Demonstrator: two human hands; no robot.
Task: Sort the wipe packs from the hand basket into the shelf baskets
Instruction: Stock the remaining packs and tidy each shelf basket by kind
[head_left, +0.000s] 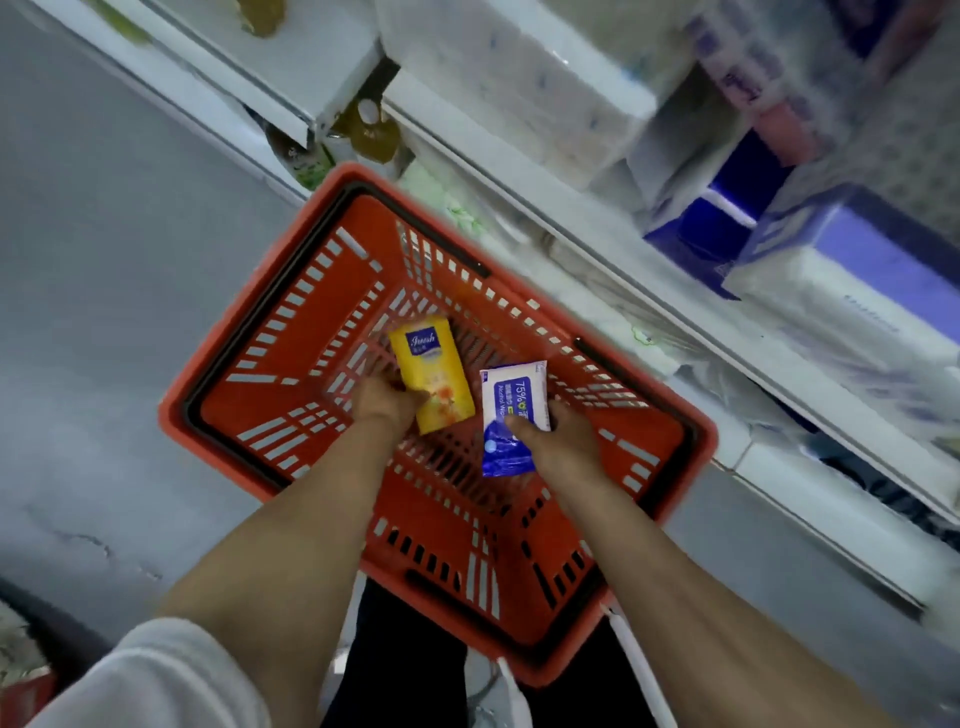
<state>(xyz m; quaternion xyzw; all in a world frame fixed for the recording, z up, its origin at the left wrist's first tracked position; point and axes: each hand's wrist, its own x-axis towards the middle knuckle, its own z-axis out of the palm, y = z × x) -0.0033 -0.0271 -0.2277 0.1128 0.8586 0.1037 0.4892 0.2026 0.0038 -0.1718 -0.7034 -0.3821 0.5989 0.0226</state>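
Left hand (387, 400) grips yellow pack (432, 373), right hand (563, 441) pinches blue pack (511, 415) at 3 o'clock — both look light, soft, slick film; hold mid-body.

The hand basket (218, 415) below me is orange-red with a black rim band and slotted walls showing the grey floor (104, 260) through them. In it, 1 pack (434, 374) is yellow with a blue label patch and pale flowers, the other pack (511, 415) white on top and deep blue below, printed 75% in blue. My sleeve (150, 675) is white, and the shelves (571, 218) are white, holding white and blue packages.
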